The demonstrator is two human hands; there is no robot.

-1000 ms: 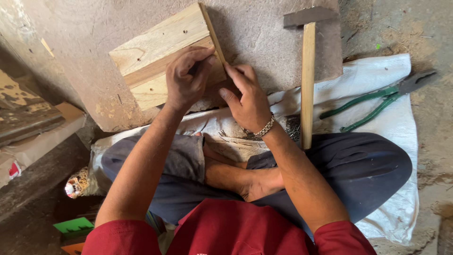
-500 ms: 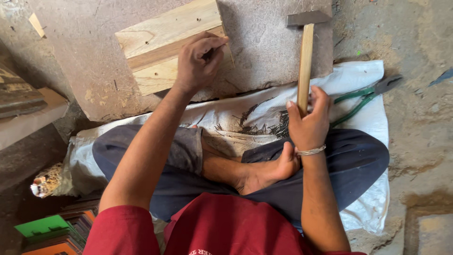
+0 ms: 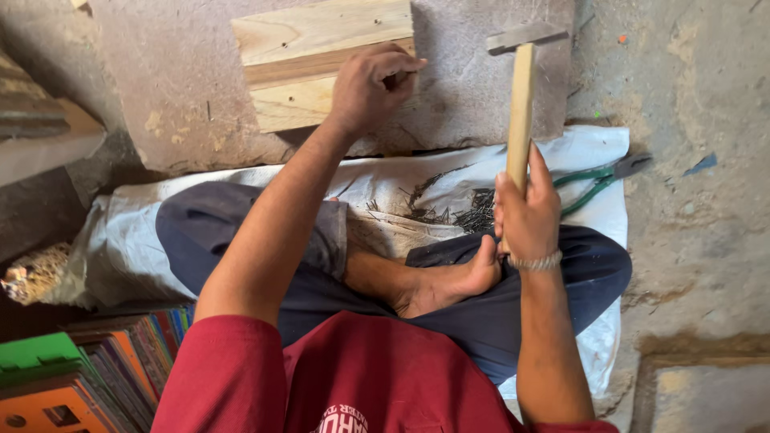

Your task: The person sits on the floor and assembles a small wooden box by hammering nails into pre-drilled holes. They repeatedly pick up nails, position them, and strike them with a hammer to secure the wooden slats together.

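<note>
I sit cross-legged on a white sack on the ground. My left hand rests on the right edge of a pale wooden board assembly, fingers pinched on a small nail that is barely visible. The boards lie on a flat grey stone slab. My right hand grips the lower end of a wooden hammer handle; the metal head is over the slab, right of the boards. A pile of thin dark nails lies on the sack between my knees.
Green-handled pliers lie on the sack at the right. A stack of coloured books or cards sits at the lower left. Wooden planks lean at the far left. Bare concrete floor lies to the right.
My right hand left the boards, reached right and closed on the hammer handle, then lifted it. My left hand stayed at the board's edge.
</note>
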